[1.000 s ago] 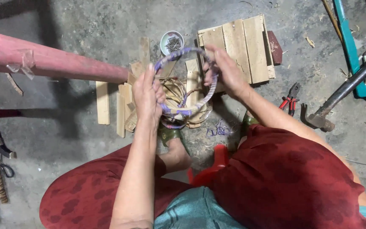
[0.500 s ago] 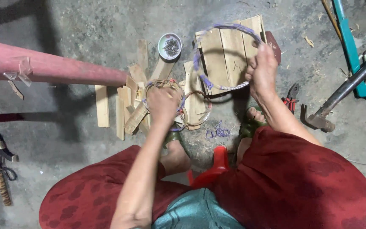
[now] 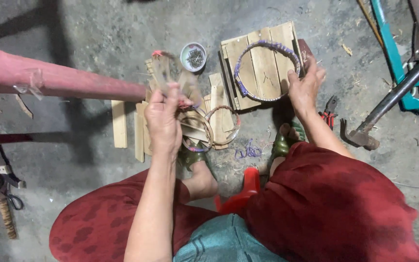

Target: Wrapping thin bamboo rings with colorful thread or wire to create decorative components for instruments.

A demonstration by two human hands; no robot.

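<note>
Right hand [image 3: 305, 83] grips the right rim of a purple-wrapped ring [image 3: 266, 71], fingers curled over it; ring lies flat on a small wooden pallet [image 3: 263, 48] at far centre-right. Left hand [image 3: 163, 121] is clenched around a blurred strip [image 3: 163, 70] sticking up and away from the fist, too smeared to say what it is. Just right of that hand, smaller bare rings [image 3: 219, 127] sit piled on loose wood slats [image 3: 119, 123] on the concrete floor. Small round tin [image 3: 193, 57] of nails sits far centre, between the strip and the pallet. Pink pole [image 3: 64, 80] runs in from the left, ending near the left hand. Pliers [image 3: 329, 110] with red handles lie right of the right wrist, hammer [image 3: 389, 102] further right. Red stool [image 3: 246, 189] shows between the knees, near centre. Scrap of purple cord [image 3: 249, 150] lies on the floor near the foot.
</note>
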